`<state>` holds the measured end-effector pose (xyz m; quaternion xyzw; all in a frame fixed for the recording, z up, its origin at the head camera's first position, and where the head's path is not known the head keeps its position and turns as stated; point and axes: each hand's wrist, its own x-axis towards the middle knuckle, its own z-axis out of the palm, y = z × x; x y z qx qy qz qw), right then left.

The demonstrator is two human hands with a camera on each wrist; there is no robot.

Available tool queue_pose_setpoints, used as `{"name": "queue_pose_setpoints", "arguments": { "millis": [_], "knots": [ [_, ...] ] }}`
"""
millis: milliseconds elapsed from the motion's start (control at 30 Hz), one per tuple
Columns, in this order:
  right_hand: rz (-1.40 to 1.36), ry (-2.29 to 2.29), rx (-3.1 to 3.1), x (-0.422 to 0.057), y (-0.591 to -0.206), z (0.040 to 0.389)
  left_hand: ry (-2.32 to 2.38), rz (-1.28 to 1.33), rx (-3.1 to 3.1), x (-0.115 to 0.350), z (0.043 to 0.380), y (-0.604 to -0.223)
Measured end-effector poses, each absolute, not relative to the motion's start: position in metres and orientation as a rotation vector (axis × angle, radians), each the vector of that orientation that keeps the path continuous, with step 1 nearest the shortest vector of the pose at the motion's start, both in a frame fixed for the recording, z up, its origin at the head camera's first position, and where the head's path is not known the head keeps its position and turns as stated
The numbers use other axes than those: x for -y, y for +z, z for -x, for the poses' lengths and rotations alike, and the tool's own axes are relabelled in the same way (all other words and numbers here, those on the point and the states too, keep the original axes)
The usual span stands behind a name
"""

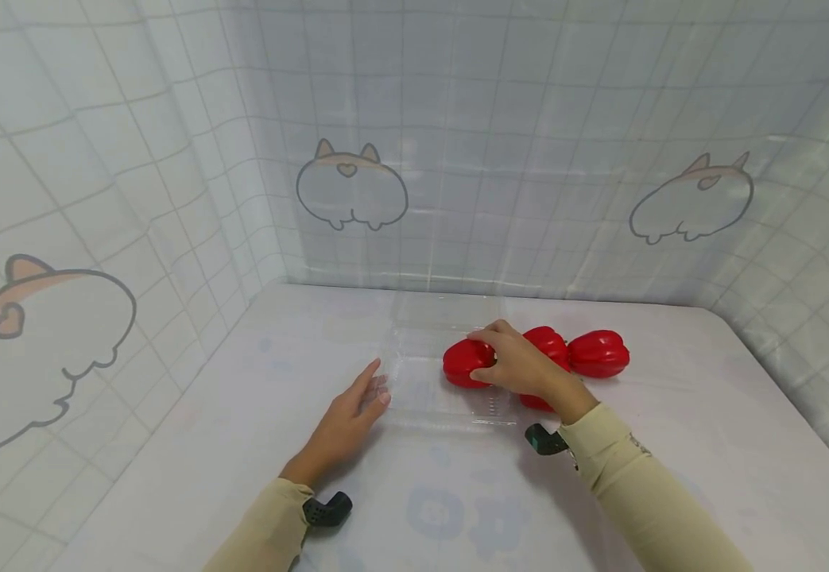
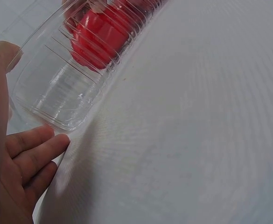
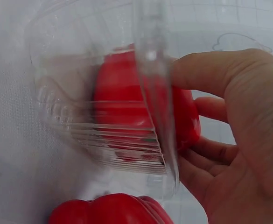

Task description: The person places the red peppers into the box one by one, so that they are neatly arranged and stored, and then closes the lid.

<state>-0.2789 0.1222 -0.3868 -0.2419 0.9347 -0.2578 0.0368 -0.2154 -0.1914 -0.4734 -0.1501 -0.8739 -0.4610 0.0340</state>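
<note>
A red bell pepper [image 1: 461, 366] is over or inside a clear plastic container [image 1: 417, 391], and my right hand [image 1: 517, 359] grips it between thumb and fingers. In the right wrist view, the ribbed container wall [image 3: 113, 135] stands in front of the held pepper [image 3: 120, 88]. My left hand [image 1: 342, 425] is at the container's left side with fingers spread. Seen from the left wrist, its fingertips [image 2: 57, 144] are at the container's end, touching it or very near, and the thumb is by the upper rim.
Right of the container lie more red bell peppers: one [image 1: 600, 354] farthest right, one [image 1: 547, 343] partly behind my right hand, and one [image 1: 534, 403] partly under my right wrist. The container's clear lid [image 1: 446, 310] tilts up at the back. Tiled-pattern sheets [image 1: 457, 159] enclose the white table.
</note>
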Motion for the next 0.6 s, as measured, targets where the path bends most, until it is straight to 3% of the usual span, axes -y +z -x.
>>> {"name": "queue_pose_setpoints", "arguments": {
  "millis": [600],
  "knots": [
    [0.696,-0.606,-2.947,-0.1242,-0.3786,0.2741,-1.407,0.438,2.702,0.1922,0.2143,-0.4722]
  ]
}}
